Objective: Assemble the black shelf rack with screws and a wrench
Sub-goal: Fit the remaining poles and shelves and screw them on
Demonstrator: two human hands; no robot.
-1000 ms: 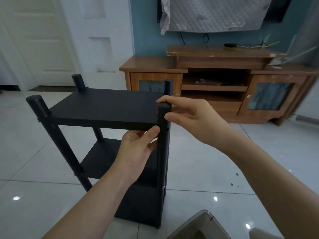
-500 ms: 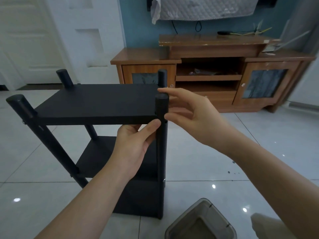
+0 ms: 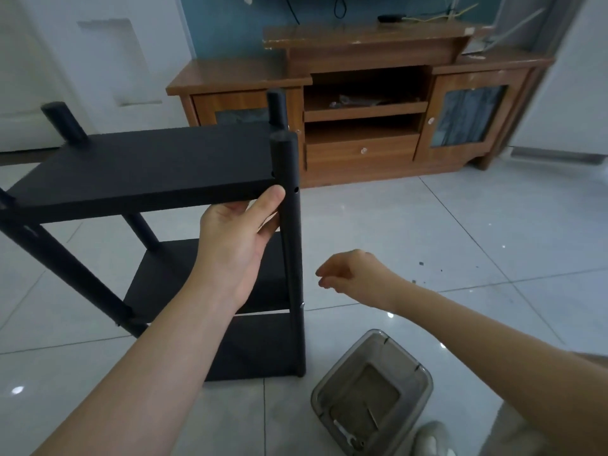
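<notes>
The black shelf rack (image 3: 144,169) stands on the tiled floor at centre left, with three boards between four round posts. My left hand (image 3: 241,238) grips the top board's near right corner from below, thumb against the front right post (image 3: 289,232). An empty screw hole (image 3: 296,189) shows in that post beside my thumb. My right hand (image 3: 348,274) hangs in the air to the right of the post, fingers loosely curled, holding nothing. A silver wrench (image 3: 347,436) lies in the clear plastic container (image 3: 418,403) on the floor at the bottom right.
A wooden TV cabinet (image 3: 362,126) stands against the blue wall right behind the rack. A white door is at the far left. My foot in a light shoe (image 3: 434,437) sits beside the container. Small dark specks lie on the tiles at right.
My right hand has let go of the top of the front right post and dropped down toward the container. The view has tilted downward. My left hand keeps its grip.
</notes>
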